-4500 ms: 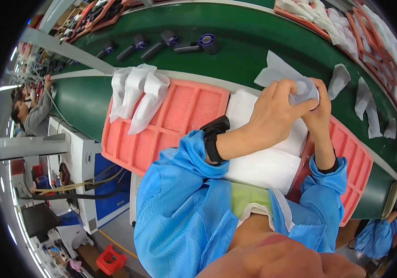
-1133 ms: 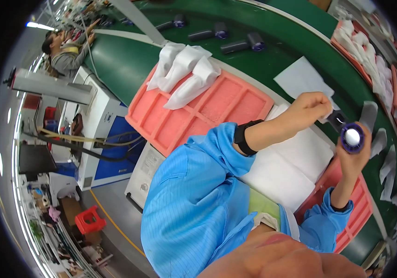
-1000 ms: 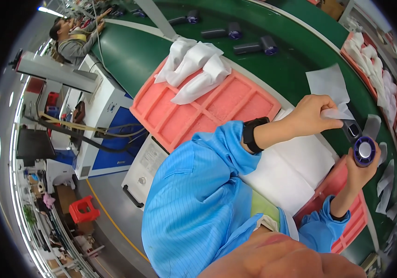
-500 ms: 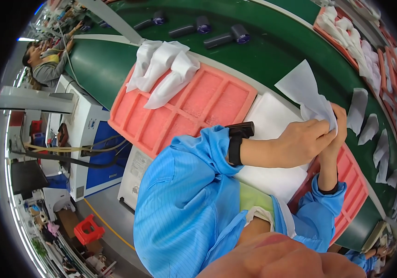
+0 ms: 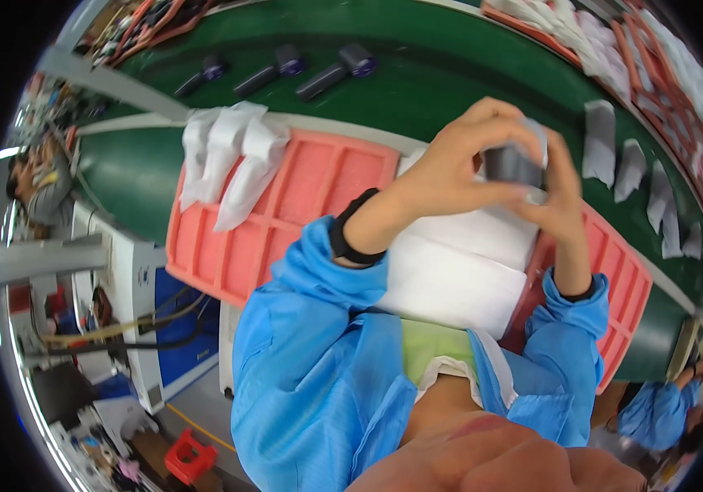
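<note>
Bundles [image 5: 224, 156] in white wrapping lay on the left pink tray [image 5: 319, 176], at nine o'clock from the hands, while dark handled devices [image 5: 333, 79] rested on the green belt [image 5: 433, 57] toward ten o'clock. Half a second before, a white sheet had flared from the fingers toward eleven o'clock; now that flap no longer stood out and a dark cylindrical part [image 5: 512, 167] showed between the hands, so it seemed only partly covered. The left hand [image 5: 454, 168] gripped it from nine o'clock, fingers above, thumb below. The part sat at one o'clock from the white stack [image 5: 450, 283], its visible side wider from nine to three; blur and fingers hid any handle, so its true long axis and facing could not be told. The right hand [image 5: 563, 193] cupped its far end, and pale wraps [image 5: 599, 143] lay beyond, toward three o'clock.
</note>
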Demonstrator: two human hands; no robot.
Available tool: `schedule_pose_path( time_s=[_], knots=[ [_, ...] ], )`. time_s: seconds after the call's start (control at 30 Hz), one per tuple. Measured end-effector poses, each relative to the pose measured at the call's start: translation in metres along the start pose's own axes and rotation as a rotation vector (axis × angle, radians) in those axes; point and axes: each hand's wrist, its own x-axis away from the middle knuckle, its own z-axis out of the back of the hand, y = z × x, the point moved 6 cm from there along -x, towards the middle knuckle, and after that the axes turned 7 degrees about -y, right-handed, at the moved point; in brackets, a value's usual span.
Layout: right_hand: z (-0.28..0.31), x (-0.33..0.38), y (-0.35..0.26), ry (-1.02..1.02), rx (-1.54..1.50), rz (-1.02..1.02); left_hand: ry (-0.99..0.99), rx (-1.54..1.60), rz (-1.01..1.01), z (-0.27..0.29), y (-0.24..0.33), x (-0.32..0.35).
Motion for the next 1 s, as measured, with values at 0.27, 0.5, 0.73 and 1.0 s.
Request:
schedule_pose_path(
  time_s=[0.27, 0.5, 0.73, 1.0],
  knots=[
    [0.008, 0.007, 0.018, 0.168, 0.242, -0.109, 0.332, -0.277, 0.057, 0.005, -0.002, 0.009],
    [-0.007, 0.004, 0.020, 0.189, 0.364, -0.094, 0.369, -0.557, -0.122, -0.016, 0.006, 0.014],
    [-0.006, 0.003, 0.033, -0.086, -0.022, -0.427, 0.360, -0.460, 0.157, 0.020, -0.012, 0.012],
    [-0.010, 0.005, 0.046, -0.165, -0.242, -0.577, 0.307, -0.397, 0.239, 0.024, -0.026, 0.009]
  ],
)
